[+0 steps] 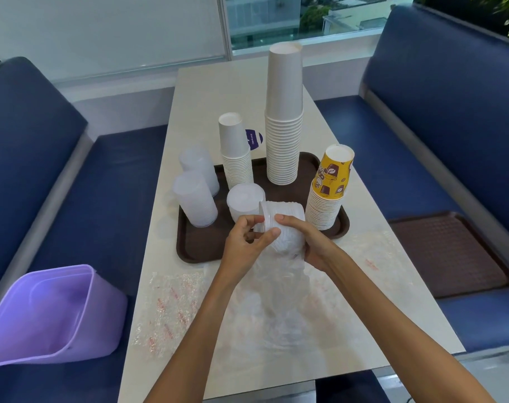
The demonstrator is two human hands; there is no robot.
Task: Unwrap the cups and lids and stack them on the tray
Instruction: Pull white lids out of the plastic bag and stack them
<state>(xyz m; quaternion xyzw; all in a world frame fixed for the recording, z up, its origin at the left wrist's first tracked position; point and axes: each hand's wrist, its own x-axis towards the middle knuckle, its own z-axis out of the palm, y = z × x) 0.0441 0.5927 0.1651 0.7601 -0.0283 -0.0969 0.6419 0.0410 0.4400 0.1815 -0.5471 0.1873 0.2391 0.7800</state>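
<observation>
Both hands hold a sideways stack of clear lids point(282, 219) over the near edge of the brown tray point(195, 251). My left hand point(247, 242) pinches the stack's left end; my right hand point(308, 242) cups its right side. A clear plastic wrapper point(276, 289) hangs from the stack down to the table. On the tray stand a tall white cup stack point(283, 117), a shorter white cup stack point(236, 152), a yellow patterned cup stack point(329, 190), a white lid stack point(244, 202) and a clear cup stack point(193, 202). Another clear cup stack point(198, 167) stands behind it.
Empty wrappers with red print point(172, 303) lie flat on the table's near half. A purple bin point(50, 312) sits tilted on the left blue bench. A second brown tray point(451, 251) rests on the right bench. A purple sticker point(254, 138) is on the table.
</observation>
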